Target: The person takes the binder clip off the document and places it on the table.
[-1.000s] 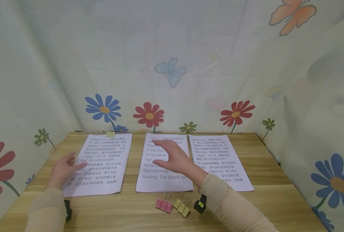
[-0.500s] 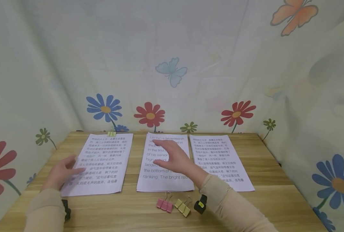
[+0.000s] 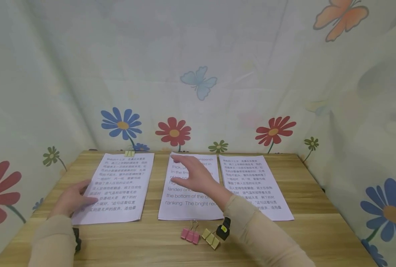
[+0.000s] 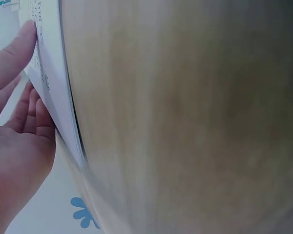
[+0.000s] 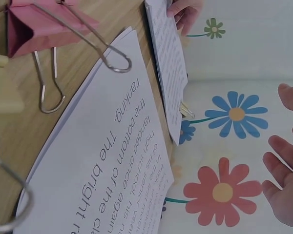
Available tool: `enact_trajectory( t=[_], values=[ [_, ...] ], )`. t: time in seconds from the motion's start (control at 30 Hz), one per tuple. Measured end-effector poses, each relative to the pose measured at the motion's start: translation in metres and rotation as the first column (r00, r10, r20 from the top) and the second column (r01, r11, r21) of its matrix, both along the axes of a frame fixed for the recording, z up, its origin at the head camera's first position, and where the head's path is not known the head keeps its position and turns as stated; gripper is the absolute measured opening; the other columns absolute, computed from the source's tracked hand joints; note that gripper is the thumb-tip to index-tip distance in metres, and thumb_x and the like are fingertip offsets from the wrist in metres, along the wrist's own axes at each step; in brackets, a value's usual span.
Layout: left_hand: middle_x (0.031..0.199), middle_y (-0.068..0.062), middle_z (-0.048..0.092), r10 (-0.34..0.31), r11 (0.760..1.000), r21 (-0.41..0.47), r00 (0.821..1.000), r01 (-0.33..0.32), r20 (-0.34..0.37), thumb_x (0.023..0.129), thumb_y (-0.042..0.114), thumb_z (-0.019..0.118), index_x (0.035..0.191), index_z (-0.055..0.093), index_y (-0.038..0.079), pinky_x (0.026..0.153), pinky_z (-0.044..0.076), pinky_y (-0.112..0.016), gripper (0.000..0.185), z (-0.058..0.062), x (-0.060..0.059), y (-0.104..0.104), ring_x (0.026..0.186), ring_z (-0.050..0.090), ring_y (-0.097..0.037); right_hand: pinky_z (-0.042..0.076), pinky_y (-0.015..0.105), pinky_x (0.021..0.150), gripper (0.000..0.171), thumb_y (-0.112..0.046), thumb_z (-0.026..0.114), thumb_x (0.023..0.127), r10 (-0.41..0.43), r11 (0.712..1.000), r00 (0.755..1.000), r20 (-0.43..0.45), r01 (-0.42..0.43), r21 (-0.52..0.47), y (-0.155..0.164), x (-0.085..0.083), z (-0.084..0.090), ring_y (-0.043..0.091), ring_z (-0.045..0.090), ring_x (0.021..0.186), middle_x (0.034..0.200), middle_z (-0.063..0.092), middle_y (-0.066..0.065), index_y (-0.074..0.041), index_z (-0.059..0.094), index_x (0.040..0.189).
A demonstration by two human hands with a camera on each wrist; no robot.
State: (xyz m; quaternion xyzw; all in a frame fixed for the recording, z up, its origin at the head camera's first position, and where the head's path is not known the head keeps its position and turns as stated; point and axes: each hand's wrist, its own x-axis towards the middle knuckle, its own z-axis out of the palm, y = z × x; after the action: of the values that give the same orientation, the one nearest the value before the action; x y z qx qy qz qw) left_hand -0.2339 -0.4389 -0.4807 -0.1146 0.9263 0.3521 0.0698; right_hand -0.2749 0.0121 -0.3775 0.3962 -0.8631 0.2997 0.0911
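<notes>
On the left lies a stack of printed sheets [image 3: 117, 193] with a yellow binder clip [image 3: 129, 153] on its far edge. My left hand [image 3: 72, 198] holds that stack by its left edge. In the left wrist view, the thumb [image 4: 27, 36] lies on the printed face and the other fingers are at the edge, partly hidden behind it. Above the middle stack of English-printed sheets [image 3: 187, 211] hovers my right hand [image 3: 194, 174], fingers spread from the thumb and holding nothing. The right wrist view shows this hand apart from the paper.
A third printed stack [image 3: 251, 174] lies on the right, partly behind my right forearm. Near the front of the wooden table [image 3: 144, 244] are a pink binder clip [image 3: 190, 236] and a loose yellow binder clip [image 3: 211, 238]. A flower-patterned cloth [image 3: 144, 74] stands behind.
My left hand has come down onto the left stack's edge, its thumb now on the page. My right hand has shifted slightly up and left over the middle stack.
</notes>
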Motion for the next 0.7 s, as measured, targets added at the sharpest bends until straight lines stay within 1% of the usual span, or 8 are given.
enact_trajectory(
  t=[0.1, 0.23, 0.5, 0.6, 0.7],
  values=[
    [0.148, -0.04, 0.027, -0.017, 1.0, -0.019, 1.0, 0.017, -0.007, 0.078, 0.029, 0.084, 0.151, 0.021, -0.009, 0.102, 0.03, -0.069, 0.104, 0.001, -0.001, 0.001, 0.132, 0.03, -0.058, 0.038, 0.037, 0.109, 0.069, -0.031, 0.076, 0.089, -0.002, 1.0, 1.0, 0.01, 0.002, -0.001, -0.004, -0.001, 0.002, 0.019, 0.05, 0.127, 0.138, 0.057, 0.002, -0.012, 0.046, 0.148],
    [0.147, -0.041, 0.025, -0.027, 0.999, -0.028, 1.0, 0.027, -0.006, 0.078, 0.029, 0.085, 0.15, 0.019, -0.012, 0.104, 0.027, -0.069, 0.106, 0.003, 0.0, 0.001, 0.133, 0.027, -0.058, 0.038, 0.036, 0.109, 0.069, -0.032, 0.075, 0.089, -0.007, 1.0, 1.0, 0.019, 0.007, 0.008, -0.01, -0.003, 0.001, 0.019, 0.051, 0.127, 0.139, 0.057, 0.002, -0.011, 0.045, 0.148],
    [0.15, -0.041, 0.02, -0.014, 1.0, -0.02, 1.0, 0.014, 0.001, 0.078, 0.027, 0.085, 0.151, 0.013, -0.011, 0.106, 0.023, -0.07, 0.109, 0.007, 0.003, 0.005, 0.134, 0.022, -0.059, 0.038, 0.037, 0.11, 0.068, -0.032, 0.074, 0.09, -0.024, 1.0, 0.998, 0.054, 0.024, 0.007, -0.017, -0.007, 0.0, 0.02, 0.05, 0.128, 0.136, 0.058, 0.005, -0.013, 0.044, 0.149],
    [0.149, -0.041, 0.021, -0.014, 1.0, -0.021, 1.0, 0.014, -0.008, 0.079, 0.024, 0.084, 0.151, 0.014, -0.012, 0.106, 0.023, -0.069, 0.106, 0.008, 0.004, 0.007, 0.134, 0.023, -0.059, 0.038, 0.037, 0.11, 0.068, -0.033, 0.073, 0.091, -0.037, 0.999, 0.997, 0.062, 0.037, 0.008, -0.019, -0.01, -0.001, 0.02, 0.05, 0.129, 0.136, 0.059, 0.004, -0.013, 0.044, 0.149],
    [0.147, -0.042, 0.025, -0.016, 0.999, -0.035, 0.999, 0.015, -0.029, 0.082, 0.019, 0.081, 0.15, 0.018, -0.012, 0.105, 0.026, -0.069, 0.097, 0.01, 0.005, 0.007, 0.132, 0.027, -0.059, 0.038, 0.036, 0.11, 0.068, -0.032, 0.073, 0.091, -0.048, 0.999, 0.996, 0.072, 0.047, 0.008, -0.019, -0.012, -0.002, 0.019, 0.049, 0.129, 0.135, 0.058, 0.002, -0.013, 0.044, 0.149]
  ],
)
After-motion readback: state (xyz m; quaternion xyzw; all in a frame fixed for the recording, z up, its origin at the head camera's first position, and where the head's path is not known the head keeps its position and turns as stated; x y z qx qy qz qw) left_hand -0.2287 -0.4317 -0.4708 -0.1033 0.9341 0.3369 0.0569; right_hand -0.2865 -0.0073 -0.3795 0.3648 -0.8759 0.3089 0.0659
